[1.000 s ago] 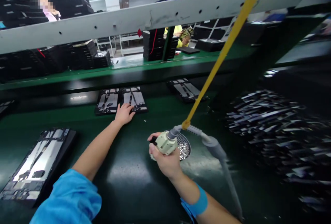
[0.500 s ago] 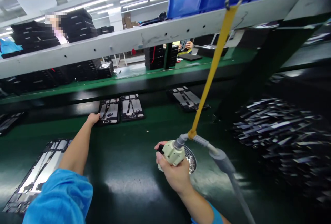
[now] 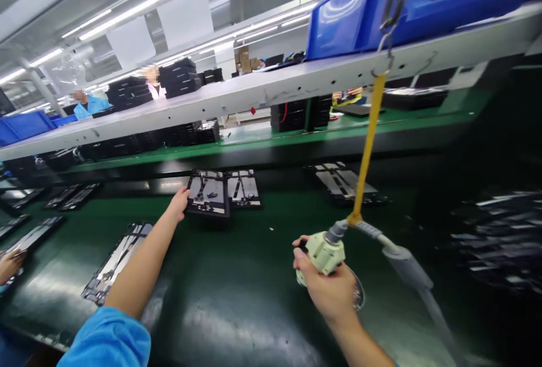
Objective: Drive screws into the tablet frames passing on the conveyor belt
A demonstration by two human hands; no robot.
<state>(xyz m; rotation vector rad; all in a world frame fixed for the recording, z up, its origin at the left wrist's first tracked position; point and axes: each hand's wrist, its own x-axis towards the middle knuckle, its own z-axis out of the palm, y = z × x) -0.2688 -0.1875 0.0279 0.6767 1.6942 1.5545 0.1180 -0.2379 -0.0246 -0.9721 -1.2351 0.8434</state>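
1. The left hand (image 3: 179, 204) is found at the left edge of a rectangular, black-framed electronic device with grey inner panels (image 3: 206, 191), toward the far side of the glossy, dark green work surface (image 3: 237, 282). That edge is clamped between thumb and fingers.
2. Change noted: half a second earlier, the device is seen lying flat; it now appears raised and tilted, its dark near side exposed. Whether any edge is still in contact with the surface cannot be told.
3. A second, similar grey-and-black device (image 3: 244, 188) is left lying flat just to the right, its left edge overlapped in view by the raised one. By judgement, the left piece has been separated from the pair for handling.
4. A pale green, plastic-bodied hand tool with a grey collar (image 3: 325, 253) is held in the right hand (image 3: 328, 285), fingers wrapped around it. No change of grip is observed. The tool is kept well apart from the raised device; its tip is hidden.
5. A flat yellow strap (image 3: 369, 135) is attached at the tool's cable end. A round silver metal dish (image 3: 359, 292) is mostly hidden by the right hand; its contents cannot be inspected.
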